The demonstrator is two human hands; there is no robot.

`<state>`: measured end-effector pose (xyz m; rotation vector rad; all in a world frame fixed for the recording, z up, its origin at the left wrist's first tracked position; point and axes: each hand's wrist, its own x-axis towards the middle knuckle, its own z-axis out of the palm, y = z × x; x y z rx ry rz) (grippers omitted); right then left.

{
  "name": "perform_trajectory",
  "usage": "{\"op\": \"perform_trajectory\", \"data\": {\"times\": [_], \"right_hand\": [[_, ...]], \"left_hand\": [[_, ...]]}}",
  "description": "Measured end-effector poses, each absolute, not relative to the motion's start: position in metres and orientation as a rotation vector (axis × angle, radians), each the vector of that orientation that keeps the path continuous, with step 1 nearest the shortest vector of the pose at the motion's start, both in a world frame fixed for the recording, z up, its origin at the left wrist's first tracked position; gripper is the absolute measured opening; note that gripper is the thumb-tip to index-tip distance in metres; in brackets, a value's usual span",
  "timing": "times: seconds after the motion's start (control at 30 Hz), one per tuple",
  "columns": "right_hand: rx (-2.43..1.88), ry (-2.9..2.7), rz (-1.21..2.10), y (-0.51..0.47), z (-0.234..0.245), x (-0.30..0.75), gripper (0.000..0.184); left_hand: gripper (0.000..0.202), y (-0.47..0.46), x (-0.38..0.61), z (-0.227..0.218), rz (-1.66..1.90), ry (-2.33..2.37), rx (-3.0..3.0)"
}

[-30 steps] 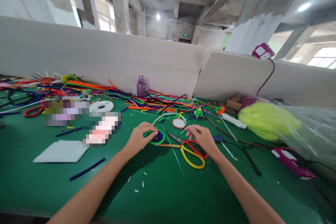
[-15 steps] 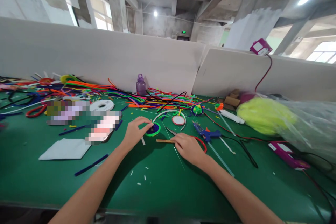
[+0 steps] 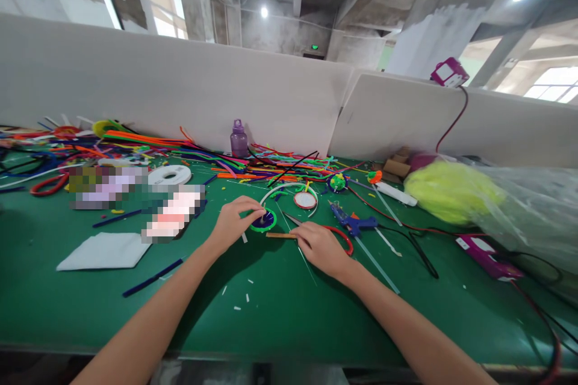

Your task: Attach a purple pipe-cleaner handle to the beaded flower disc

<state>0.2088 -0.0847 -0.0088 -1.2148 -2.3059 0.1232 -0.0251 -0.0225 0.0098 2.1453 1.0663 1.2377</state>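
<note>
Pinching with thumb and forefinger, the left hand (image 3: 232, 224) holds the small round disc (image 3: 263, 221), dark blue at its centre and rimmed with green pipe cleaner; the disc rests on the green table mat (image 3: 289, 313) at that hand's 2 o'clock; the right hand (image 3: 318, 246) lies palm-down, fingers curled, over the red-handled metal scissors (image 3: 345, 240); cannot tell whether it grips them; thin brown wooden stick (image 3: 280, 235) lies flat between the hands, one end at the right fingertips; blue plastic glue gun (image 3: 354, 224) near, at the right hand's 2 o'clock; purple plastic bottle (image 3: 239, 139) upright at the disc's 12 o'clock, well apart; white square sheet (image 3: 102, 251) at the left hand's 9 o'clock.
</note>
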Motion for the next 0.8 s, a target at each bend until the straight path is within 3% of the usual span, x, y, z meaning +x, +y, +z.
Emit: {"op": "perform_trajectory", "data": {"times": [0.8], "right_hand": [[-1.211,-2.174,0.2,-0.08,-0.007,0.214,0.025]], "left_hand": [[0.008,-0.031,-0.01,0.008,1.013,0.775,2.301]]}}
